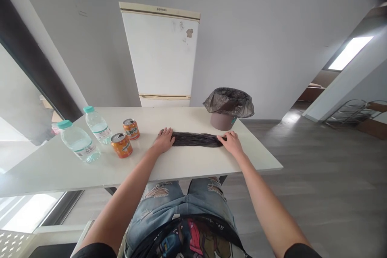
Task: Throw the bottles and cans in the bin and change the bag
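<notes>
A black plastic garbage bag (196,139), gathered into a long narrow strip, lies stretched from side to side on the white table (187,165). My left hand (164,141) is closed over its left end, with the fingertips on the tabletop side partly hidden. At the other end, my right hand (232,143) pinches the bag between thumb and fingers. Just behind my right hand stands a brown trash bin (222,121), lined with a dark translucent bag (229,102) that flares out over its rim.
Left of my left hand stand two orange drink cans (121,146) and two clear bottles with teal caps (80,143), all upright. A white refrigerator (161,54) is against the wall beyond the table. The table's right edge is near the bin. A metal rack (347,113) stands far right.
</notes>
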The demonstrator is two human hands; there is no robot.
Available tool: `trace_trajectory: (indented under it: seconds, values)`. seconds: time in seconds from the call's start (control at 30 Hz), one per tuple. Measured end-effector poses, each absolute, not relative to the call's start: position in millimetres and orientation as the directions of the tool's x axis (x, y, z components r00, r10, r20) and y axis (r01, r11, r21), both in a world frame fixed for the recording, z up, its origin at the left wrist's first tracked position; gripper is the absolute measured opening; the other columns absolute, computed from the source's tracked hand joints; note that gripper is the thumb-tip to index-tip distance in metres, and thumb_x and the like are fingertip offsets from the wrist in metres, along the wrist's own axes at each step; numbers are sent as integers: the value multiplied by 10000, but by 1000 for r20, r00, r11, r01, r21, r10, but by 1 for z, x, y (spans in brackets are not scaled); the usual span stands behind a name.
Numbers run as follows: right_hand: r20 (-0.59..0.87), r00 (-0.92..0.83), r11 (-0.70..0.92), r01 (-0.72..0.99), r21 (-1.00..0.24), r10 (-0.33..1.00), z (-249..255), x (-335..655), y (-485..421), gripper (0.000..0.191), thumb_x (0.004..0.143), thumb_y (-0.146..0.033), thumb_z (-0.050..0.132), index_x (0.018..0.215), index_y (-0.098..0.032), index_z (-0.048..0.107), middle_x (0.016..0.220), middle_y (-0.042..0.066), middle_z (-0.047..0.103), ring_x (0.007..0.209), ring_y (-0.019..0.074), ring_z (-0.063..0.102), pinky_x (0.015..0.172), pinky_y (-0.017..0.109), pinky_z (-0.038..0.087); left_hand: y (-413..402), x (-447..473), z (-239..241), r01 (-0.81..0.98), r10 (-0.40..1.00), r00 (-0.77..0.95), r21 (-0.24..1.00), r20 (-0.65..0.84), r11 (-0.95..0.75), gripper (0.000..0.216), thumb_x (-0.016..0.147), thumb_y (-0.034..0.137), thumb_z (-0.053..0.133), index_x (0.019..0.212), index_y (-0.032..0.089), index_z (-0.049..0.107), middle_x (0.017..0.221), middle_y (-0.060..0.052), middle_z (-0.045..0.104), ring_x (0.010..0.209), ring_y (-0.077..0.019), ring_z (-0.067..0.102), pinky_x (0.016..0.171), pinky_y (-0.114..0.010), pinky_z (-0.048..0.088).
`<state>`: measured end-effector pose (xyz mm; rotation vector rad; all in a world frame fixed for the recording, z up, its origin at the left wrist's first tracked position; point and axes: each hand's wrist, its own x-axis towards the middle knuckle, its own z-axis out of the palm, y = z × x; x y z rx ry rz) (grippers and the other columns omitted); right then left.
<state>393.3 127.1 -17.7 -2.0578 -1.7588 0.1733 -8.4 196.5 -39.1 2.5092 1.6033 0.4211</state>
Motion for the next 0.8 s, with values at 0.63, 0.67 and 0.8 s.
trace_trajectory:
  seconds: [0.63, 0.67, 0.8]
  values:
    - [117, 653, 197, -50, -979, 748, -3, 302, 188, 508, 1013, -415, 355, 1425, -171, 522, 1402, 179, 664, 1312, 285, 668, 1117, 508, 575, 189, -4, -33, 777, 851, 478, 347, 217, -524, 605, 1096, 491, 335, 1561, 140, 495, 1676, -162, 470, 1609, -308, 339, 1344, -487, 187]
    - [145, 674, 209, -14, -978, 725, 2, 298, 189, 572, 1010, -376, 307, 1515, -152, 457, 1506, 185, 600, 1409, 283, 599, 1177, 509, 521, 191, -5, -33, 761, 858, 466, 396, 216, -514, 612, 1093, 502, 338, 1562, 143, 498, 1670, -154, 482, 1599, -296, 360, 1346, -471, 194]
    - [413, 472, 183, 459, -869, 779, 19, 264, 183, 708, 996, -360, 291, 1643, -79, 345, 1663, 199, 454, 1580, 304, 389, 1301, 489, 338, 195, -10, -29, 726, 907, 373, 548, 193, -415, 644, 1105, 536, 239, 1576, 186, 505, 1671, -108, 497, 1580, -254, 417, 1329, -420, 274]
